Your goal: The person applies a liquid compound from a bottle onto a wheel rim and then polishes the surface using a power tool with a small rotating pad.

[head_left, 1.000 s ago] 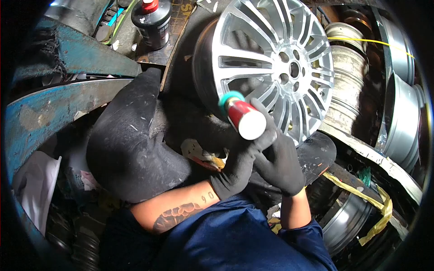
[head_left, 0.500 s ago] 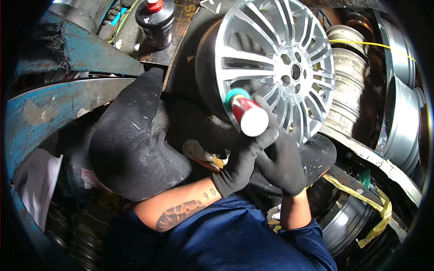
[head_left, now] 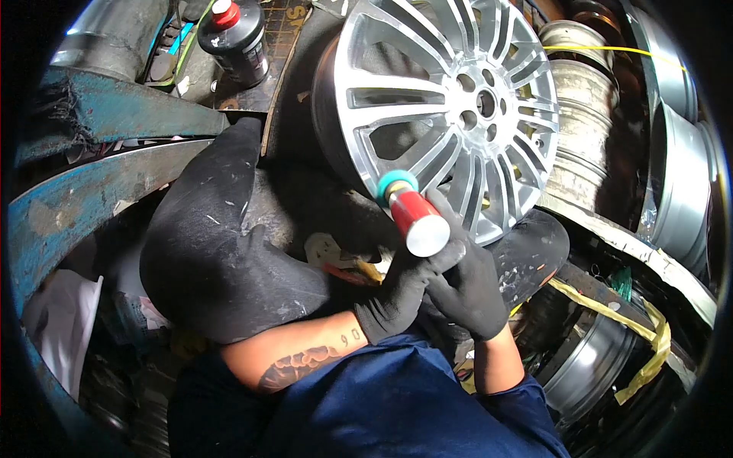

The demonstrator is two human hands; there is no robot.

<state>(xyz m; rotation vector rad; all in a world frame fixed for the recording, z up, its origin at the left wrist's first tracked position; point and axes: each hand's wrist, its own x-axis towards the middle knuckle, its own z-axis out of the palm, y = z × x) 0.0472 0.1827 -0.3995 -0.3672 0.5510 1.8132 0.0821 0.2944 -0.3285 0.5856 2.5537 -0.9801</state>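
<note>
A small red power sander [head_left: 418, 217] with a silver end cap and a round teal pad [head_left: 397, 185] is held in front of a silver multi-spoke alloy wheel [head_left: 450, 107]. The pad lies right at the lower left rim of the wheel. My left hand [head_left: 397, 298], in a dark grey glove, is closed around the lower side of the tool. My right hand [head_left: 473, 286], gloved the same, is closed from the other side, one finger stretched along the red body. The wheel leans tilted between my legs, its spoked face toward me.
A black bottle with a red cap [head_left: 237, 46] stands at the upper left. Blue metal beams [head_left: 137, 118] run along the left. Stacked wheels [head_left: 580, 107] line the right side, with a yellow cord [head_left: 603, 49] across them. Another wheel [head_left: 588, 374] lies at the lower right beside yellow tape [head_left: 657, 343].
The teal pad has moved lower along the wheel's left rim, and the sander and both hands have gone down with it. The whole view has shifted slightly.
</note>
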